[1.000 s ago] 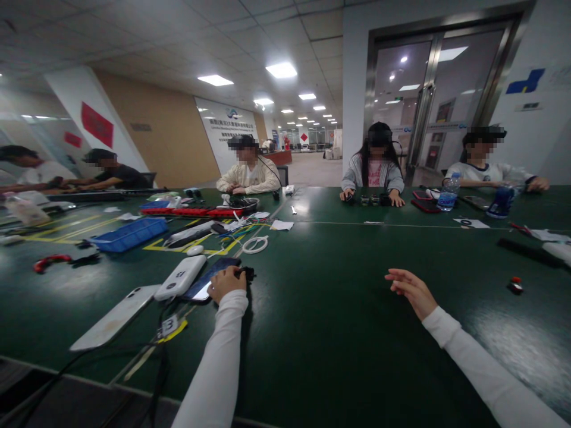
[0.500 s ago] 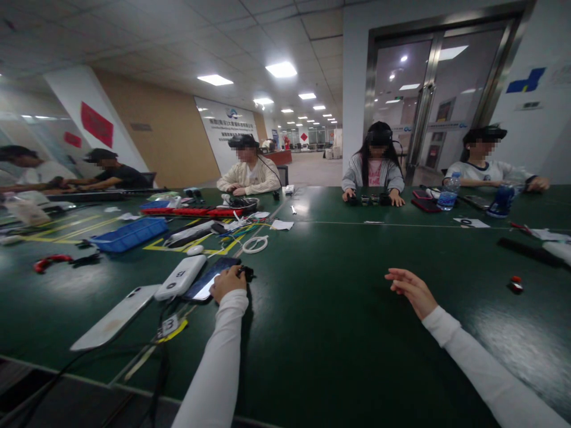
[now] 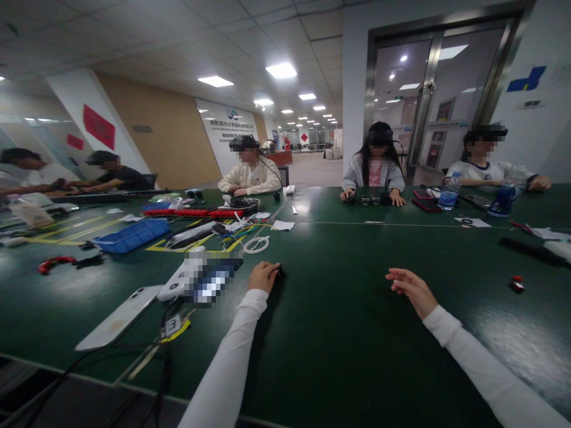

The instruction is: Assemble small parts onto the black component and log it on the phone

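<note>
A small black thing (image 3: 281, 271) was held in the left grip (image 3: 263, 277), with the fingers bent round it and a bit of it showing past the fingertips. It was held low at the tabletop (image 3: 339, 345), to the right of a dark flat thing (image 3: 226, 270) and apart from it. Whether the tabletop was touched by it could not be told. Most of it was hidden by the hand, so its whole shape could not be made out. Nothing was held in the right grip (image 3: 409, 288), which was loose, with its fingers a little bent.

The black thing was judged to be light, since it was small and could be held in one hand. It was thought to be hard and stiff, though this could not be told for sure by sight. How slippery it was could not be seen; if it was smooth, a slip might be feared. It might be hurt by a drop, so a firm but gentle pinch was thought best. The sides seemed the best place to be held, and no hard squeeze seemed to be needed.
</note>
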Demonstrator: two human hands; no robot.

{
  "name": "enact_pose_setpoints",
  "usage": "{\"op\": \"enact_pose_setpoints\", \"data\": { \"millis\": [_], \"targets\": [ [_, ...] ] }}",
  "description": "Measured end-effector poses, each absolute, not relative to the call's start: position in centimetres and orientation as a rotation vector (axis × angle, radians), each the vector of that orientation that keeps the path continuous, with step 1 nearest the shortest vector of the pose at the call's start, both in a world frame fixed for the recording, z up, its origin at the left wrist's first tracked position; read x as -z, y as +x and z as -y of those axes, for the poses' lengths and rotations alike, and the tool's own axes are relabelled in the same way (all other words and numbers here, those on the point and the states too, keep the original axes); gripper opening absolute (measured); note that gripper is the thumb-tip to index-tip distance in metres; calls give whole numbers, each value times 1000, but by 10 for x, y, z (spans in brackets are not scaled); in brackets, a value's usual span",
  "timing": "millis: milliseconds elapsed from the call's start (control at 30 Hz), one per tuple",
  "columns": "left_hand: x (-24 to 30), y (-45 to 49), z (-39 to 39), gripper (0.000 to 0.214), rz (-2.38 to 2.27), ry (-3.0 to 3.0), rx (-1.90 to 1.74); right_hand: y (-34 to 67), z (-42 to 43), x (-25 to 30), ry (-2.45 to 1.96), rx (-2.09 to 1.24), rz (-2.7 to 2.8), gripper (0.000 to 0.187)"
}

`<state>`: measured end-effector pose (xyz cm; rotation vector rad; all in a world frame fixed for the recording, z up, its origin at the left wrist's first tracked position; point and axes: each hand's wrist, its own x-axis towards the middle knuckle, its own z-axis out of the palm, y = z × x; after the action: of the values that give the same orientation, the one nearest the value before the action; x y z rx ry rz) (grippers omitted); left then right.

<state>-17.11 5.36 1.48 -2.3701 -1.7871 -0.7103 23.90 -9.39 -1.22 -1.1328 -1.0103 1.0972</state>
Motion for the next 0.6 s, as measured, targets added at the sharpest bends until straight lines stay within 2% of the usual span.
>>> {"op": "enact_pose_setpoints", "data": {
  "millis": [367,600],
  "targets": [
    [-13,-26,26,28,990,-3113,835,239,87,18,-1143,-1057,1035,39],
    [-18,30,67,37,889,-3229,751,239,81,20,-1151,-1025,1069,38]
  ]
}}
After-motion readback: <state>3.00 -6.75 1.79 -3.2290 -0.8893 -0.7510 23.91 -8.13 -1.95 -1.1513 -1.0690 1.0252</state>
